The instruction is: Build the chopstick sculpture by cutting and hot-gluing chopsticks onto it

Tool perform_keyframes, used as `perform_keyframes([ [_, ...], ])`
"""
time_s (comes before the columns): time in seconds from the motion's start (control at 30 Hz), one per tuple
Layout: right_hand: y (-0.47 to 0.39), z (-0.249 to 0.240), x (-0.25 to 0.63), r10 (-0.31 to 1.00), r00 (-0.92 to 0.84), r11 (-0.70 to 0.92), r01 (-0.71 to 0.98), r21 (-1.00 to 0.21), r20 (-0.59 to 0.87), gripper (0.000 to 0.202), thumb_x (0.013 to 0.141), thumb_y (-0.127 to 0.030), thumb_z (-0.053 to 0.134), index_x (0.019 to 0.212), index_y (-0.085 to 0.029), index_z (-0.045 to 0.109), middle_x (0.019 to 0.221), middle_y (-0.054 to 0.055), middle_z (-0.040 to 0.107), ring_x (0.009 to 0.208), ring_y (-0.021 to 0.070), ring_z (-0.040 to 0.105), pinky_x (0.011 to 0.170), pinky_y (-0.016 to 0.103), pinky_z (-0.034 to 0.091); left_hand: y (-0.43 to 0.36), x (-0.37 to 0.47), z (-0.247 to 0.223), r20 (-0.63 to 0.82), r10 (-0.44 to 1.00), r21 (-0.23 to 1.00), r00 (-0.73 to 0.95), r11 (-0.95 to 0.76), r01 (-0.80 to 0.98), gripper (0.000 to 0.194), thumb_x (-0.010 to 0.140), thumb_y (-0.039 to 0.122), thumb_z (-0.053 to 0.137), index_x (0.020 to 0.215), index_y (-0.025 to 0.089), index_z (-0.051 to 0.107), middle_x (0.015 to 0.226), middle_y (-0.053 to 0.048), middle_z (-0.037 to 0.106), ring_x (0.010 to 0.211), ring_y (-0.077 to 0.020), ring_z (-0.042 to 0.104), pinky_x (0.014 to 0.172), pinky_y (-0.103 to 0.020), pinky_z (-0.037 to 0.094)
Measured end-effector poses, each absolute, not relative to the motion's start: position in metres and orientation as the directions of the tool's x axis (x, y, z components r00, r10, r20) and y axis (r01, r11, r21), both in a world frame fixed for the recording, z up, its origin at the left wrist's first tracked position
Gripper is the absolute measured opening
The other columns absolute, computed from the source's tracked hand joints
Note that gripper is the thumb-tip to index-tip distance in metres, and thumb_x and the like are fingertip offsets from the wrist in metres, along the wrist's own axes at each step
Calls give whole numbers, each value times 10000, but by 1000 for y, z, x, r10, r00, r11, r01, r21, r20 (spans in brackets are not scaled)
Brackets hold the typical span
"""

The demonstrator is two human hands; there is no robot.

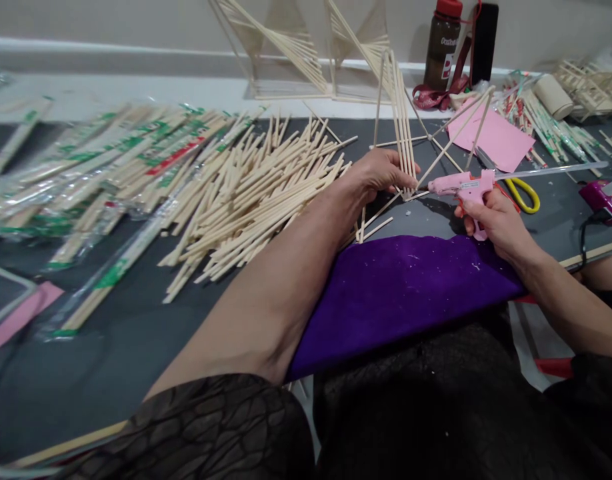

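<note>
My right hand (493, 217) is wrapped round the handle of a pink glue gun (463, 185), with a long clear glue stick (551, 171) out of its back end. The nozzle points left, at the lower corner of a frame built of thin wooden sticks (403, 133). At that corner my left hand (383, 171) pinches the stick frame, its fingers closed close to the nozzle tip. Whether the nozzle touches the wood I cannot tell. Several sticks of the frame fan upward side by side. Just left of my left hand lies a big heap of loose wooden sticks (266, 193).
Plastic-wrapped chopsticks (116, 153) cover the table's left. Behind stand finished-looking stick structures (286, 53) and a dark bottle (442, 47). Pink paper (491, 137), yellow-handled scissors (523, 195) and a purple glue gun (603, 202) lie right. A purple cloth (411, 287) covers the front edge.
</note>
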State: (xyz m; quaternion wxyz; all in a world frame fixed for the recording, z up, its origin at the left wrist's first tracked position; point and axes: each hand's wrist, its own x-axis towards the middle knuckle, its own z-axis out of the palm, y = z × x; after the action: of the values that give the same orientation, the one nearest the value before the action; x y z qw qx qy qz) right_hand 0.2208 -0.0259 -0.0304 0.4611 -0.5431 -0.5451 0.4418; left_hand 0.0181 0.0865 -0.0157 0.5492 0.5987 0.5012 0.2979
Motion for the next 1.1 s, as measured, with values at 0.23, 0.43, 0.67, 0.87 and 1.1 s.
perform_keyframes([
  [0.23, -26, -30, 221, 999, 8, 29, 159, -987, 31, 165, 835, -294, 641, 904, -199, 525, 784, 14, 616, 483, 66, 467, 428, 247, 386, 85, 18, -14, -192, 928, 952, 318, 98, 289, 249, 594, 51, 751, 821, 141, 704, 706, 5, 632, 657, -107, 548, 634, -267, 382],
  [0.43, -25, -31, 221, 1000, 14, 20, 159, -987, 23, 174, 821, -300, 640, 869, -207, 502, 739, -6, 588, 477, 64, 451, 421, 239, 374, 85, 19, -15, -184, 930, 957, 319, 95, 276, 207, 612, 41, 758, 779, 148, 696, 715, -10, 627, 684, -130, 572, 650, -292, 389],
  [0.67, -25, -31, 223, 999, -8, 34, 134, -990, 33, 206, 817, -323, 652, 842, -212, 480, 710, -22, 557, 474, 60, 433, 421, 238, 355, 86, 18, -17, -190, 929, 956, 316, 102, 275, 230, 606, 38, 750, 805, 146, 708, 707, -6, 638, 678, -123, 570, 629, -271, 390],
  [0.87, -25, -32, 223, 999, -1, 37, 142, -989, 37, 220, 821, -326, 653, 831, -215, 463, 719, -17, 564, 473, 61, 438, 428, 243, 371, 85, 19, -15, -185, 932, 956, 312, 96, 278, 238, 589, 48, 759, 801, 141, 702, 684, -1, 631, 647, -111, 549, 612, -262, 381],
  [1.1, -26, -31, 221, 1000, 8, 20, 175, -984, 21, 234, 803, -341, 670, 818, -226, 467, 703, -11, 554, 469, 70, 428, 398, 244, 319, 86, 19, -16, -192, 930, 960, 314, 111, 257, 231, 569, 39, 772, 750, 149, 682, 672, 10, 619, 624, -106, 548, 612, -266, 368],
])
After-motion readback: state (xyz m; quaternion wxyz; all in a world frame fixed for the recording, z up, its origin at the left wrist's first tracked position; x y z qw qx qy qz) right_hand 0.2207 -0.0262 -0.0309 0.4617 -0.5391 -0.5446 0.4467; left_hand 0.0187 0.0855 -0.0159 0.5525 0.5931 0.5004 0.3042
